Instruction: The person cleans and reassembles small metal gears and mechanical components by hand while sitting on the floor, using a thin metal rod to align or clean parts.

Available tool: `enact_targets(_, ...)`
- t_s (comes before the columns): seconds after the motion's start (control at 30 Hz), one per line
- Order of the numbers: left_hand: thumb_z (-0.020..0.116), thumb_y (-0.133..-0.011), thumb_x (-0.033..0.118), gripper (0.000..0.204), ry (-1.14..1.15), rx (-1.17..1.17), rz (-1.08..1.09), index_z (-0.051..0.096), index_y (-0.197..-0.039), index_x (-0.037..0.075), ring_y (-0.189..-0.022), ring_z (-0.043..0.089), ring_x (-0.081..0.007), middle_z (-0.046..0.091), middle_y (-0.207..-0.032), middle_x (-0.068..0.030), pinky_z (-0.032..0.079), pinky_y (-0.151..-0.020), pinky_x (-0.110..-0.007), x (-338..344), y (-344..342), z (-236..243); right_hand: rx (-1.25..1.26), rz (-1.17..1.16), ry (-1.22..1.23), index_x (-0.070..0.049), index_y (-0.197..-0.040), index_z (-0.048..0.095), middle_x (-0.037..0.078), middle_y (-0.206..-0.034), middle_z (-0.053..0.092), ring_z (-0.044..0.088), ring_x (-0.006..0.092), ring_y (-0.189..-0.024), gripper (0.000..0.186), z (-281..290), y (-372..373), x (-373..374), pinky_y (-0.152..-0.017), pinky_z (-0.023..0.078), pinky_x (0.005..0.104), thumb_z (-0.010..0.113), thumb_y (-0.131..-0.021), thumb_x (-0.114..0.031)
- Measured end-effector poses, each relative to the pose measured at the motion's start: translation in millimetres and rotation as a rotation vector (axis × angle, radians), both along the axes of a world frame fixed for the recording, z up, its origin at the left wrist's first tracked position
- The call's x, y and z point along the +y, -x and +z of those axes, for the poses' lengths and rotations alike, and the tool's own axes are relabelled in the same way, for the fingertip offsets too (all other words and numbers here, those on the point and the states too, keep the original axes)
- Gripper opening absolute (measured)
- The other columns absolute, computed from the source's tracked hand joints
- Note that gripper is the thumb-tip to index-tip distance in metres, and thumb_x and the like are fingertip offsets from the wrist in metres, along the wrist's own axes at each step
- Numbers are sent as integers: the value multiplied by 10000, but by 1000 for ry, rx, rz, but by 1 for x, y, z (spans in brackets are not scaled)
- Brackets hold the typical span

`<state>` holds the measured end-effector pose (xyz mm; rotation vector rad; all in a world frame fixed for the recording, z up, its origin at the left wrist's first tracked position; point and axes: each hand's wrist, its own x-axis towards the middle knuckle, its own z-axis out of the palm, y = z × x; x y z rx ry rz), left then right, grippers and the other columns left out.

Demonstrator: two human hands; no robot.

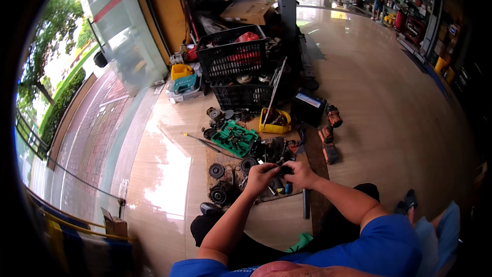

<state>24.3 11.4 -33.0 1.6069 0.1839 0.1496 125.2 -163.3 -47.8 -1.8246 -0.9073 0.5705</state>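
Blue shirt [387,243] foremost; beyond, stacked black plastic crates [230,64] and an open green tool case [219,139]. Left hand [263,176] and right hand [303,175] nearly meet above scattered machine parts [218,193], the right pinching a small dark part [287,170]; the left's hold is unclear.

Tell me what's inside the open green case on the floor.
The green case holds a jumble of dark pieces, too small to identify. They cover much of its bottom, so whatever lies beneath them cannot be seen.
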Motion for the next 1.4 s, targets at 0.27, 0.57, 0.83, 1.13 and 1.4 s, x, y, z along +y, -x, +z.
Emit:
enact_targets(0.27,654,-902,127,188,220,76,94,689,-980,-40,-750,617,-76,691,-854,-28,500,-699,-222,-17,-15,4,-237,-26,37,-21,-1051,620,184,-879,659,648,346,-847,298,23,-7,-15,-719,507,400,679,-774,-111)
enact_targets(0.57,642,-902,104,151,242,18,128,685,-961,-28,-741,577,-76,668,-834,-15,451,-693,-210,-28,-32,6,-162,-55,72,-27,-1029,635,210,-841,641,628,388,-837,240,47,-17,-23,-704,488,434,647,-814,-132)
enact_targets(0.83,638,-894,64,141,227,-67,142,685,-969,-46,-886,595,-108,674,-1005,-69,456,-793,-233,-36,-32,5,-267,-67,16,-16,-954,628,211,-827,637,619,403,-812,187,26,-13,-27,-677,481,445,607,-880,-186)
enact_targets(1.13,631,-908,71,135,604,-39,220,669,-986,-32,-804,632,-117,687,-909,-71,488,-727,-218,-37,-30,2,-38,-68,-41,20,-953,619,246,-816,630,637,402,-800,265,30,-4,-15,-652,483,442,571,-928,-240)
enact_targets(1.4,594,-932,89,210,673,-40,207,614,-1067,-71,-946,653,-200,670,-1047,-140,527,-849,-298,-34,-31,-5,-172,-7,-28,38,-991,622,259,-841,637,638,402,-820,258,25,-7,-13,-693,487,428,611,-890,-199)
